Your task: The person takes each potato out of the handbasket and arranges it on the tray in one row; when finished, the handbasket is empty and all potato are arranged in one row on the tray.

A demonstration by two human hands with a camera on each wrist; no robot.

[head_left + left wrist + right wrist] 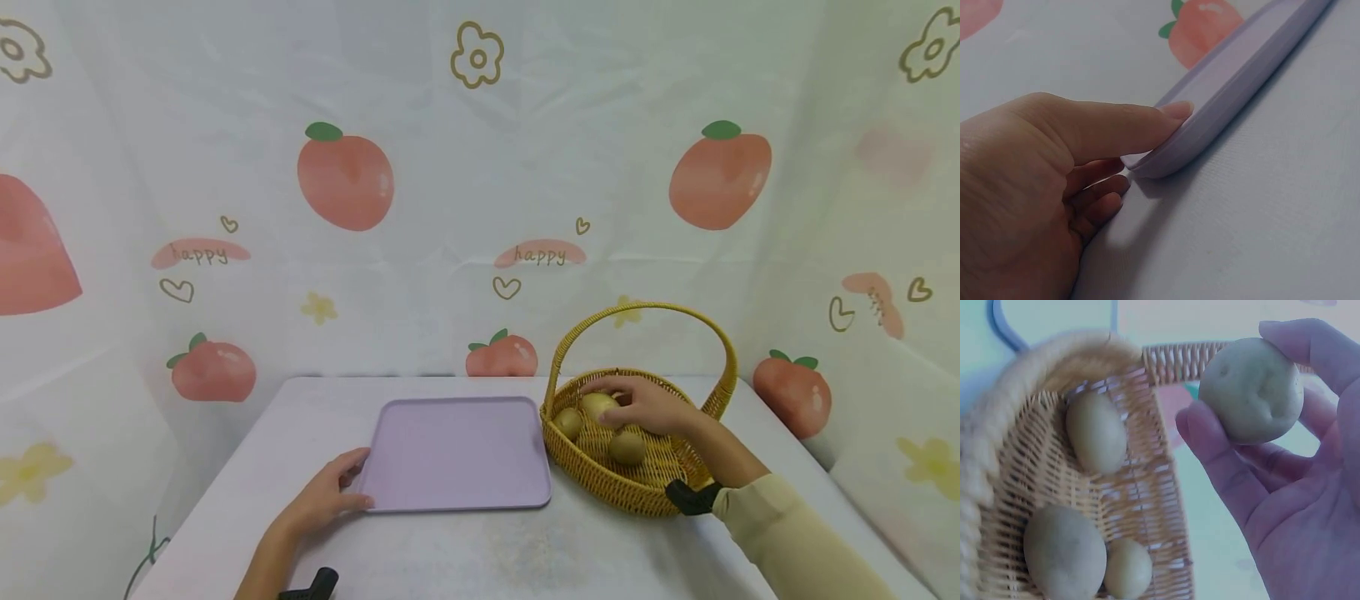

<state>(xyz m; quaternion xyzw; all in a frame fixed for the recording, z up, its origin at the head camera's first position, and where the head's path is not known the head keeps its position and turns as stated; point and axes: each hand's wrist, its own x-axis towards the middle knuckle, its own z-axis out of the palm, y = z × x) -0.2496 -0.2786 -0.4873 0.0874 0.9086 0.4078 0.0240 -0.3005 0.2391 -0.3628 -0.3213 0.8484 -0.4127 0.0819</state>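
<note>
"What does the right hand [645, 406] have?"

"A pale, dimpled potato [1250, 390], pinched between thumb and fingers. It is at the left part of the yellow wicker basket [637, 500], whose tall handle arches up behind the hand."

"Is it the only one there?"

"No, the right wrist view shows three more lying in the basket: an oval potato [1096, 432] by itself, then a big potato [1065, 553] with a small potato [1127, 569] just beside it. The held one is apart from all three."

"And the left hand [326, 493]?"

"That one grips the lilac tray [457, 454] at its left edge, near the front corner — thumb over the rim, some of the other fingers bent in below it. The index finger is hidden in the wrist view, but from the head it shows farther along the same edge."

"How do tray and basket stand?"

"Side by side on the white-covered table [450, 558], tray left, basket right. They're very near each other; I can't tell whether they touch. Behind them hangs a white backdrop [420, 308] printed with peaches, flowers and the word 'happy'."

"Any sleeve?"

"A cream sleeve [798, 533] on the right arm, with a black wrist device [693, 497] at its cuff."
</note>
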